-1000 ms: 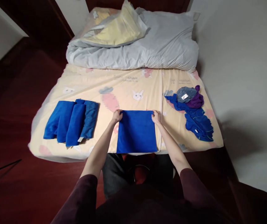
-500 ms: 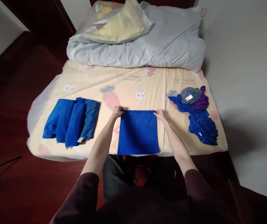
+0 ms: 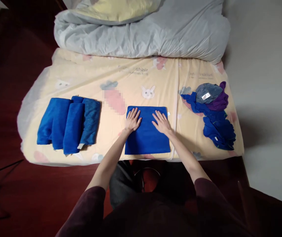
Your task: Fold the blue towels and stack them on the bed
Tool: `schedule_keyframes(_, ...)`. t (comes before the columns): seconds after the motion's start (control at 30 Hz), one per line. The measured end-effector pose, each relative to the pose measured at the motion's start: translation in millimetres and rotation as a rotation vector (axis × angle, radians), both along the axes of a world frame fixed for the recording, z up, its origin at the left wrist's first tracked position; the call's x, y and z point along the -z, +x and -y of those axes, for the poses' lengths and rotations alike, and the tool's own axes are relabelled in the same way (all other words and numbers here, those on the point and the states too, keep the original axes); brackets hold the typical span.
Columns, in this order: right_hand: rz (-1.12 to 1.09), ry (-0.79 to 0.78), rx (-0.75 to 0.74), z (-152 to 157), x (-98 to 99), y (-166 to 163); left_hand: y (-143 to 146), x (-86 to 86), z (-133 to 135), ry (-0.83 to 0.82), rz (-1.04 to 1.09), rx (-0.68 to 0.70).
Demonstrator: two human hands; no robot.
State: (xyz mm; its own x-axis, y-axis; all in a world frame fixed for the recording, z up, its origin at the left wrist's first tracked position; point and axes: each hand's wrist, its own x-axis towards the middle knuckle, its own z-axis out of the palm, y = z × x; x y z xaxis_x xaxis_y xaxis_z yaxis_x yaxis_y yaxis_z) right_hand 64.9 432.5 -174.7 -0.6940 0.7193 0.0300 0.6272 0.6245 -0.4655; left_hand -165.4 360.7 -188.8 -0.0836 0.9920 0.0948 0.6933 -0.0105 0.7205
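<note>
A blue cloth, likely a towel [image 3: 147, 138], lies flat as a near square at the bed's front edge, a small white tag showing at its right side. My left hand [image 3: 132, 120] rests on its upper left part, palm down with fingers spread. On the upper right part lies my right hand [image 3: 162, 122], flat and open too. Neither hand grips the cloth. To the left, several rolled or folded blue towels [image 3: 68, 125] sit side by side, one with a white tag at its lower end.
The bed [image 3: 136, 82] has a cream sheet with rabbit and carrot prints. Crumpled blue clothes [image 3: 218, 128], a grey-blue piece [image 3: 208, 93] and a purple one [image 3: 220, 100] lie at right. A grey quilt [image 3: 141, 41] is bunched behind. A wall [image 3: 266, 82] borders the right side.
Both hands have let go of the cloth's far corners and now lie flat on it. The cloth has come to rest farther onto the bed. The view has tilted downward.
</note>
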Motion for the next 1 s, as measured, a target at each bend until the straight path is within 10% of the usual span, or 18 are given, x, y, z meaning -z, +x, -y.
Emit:
schedule_keyframes(0.23, 0.027, 0.005, 0.237, -46.2, 0.7, 31.6, -28.9, -4.0, -14.5, -0.013, -0.013, -0.145)
schedule_keyframes(0.47, 0.024, -0.034, -0.049, 70.1, -8.3, 8.3, 40.9, -9.2, 71.1, -0.058, -0.068, 0.079)
schedule_keyframes(0.7, -0.027, 0.005, 0.284, 87.7, -1.5, 38.9, 37.2, -11.6, 122.8, -0.064, -0.044, -0.178)
schedule_keyframes(0.87, -0.03, 0.002, 0.099, 146.6, -5.8, 29.1, 88.9, -19.8, 152.5, -0.066, -0.109, -0.032)
schedule_keyframes(1.0, -0.032, 0.021, 0.238, 173.2, -3.9, 86.5, 72.3, -14.1, 211.2, -0.096, -0.158, -0.112)
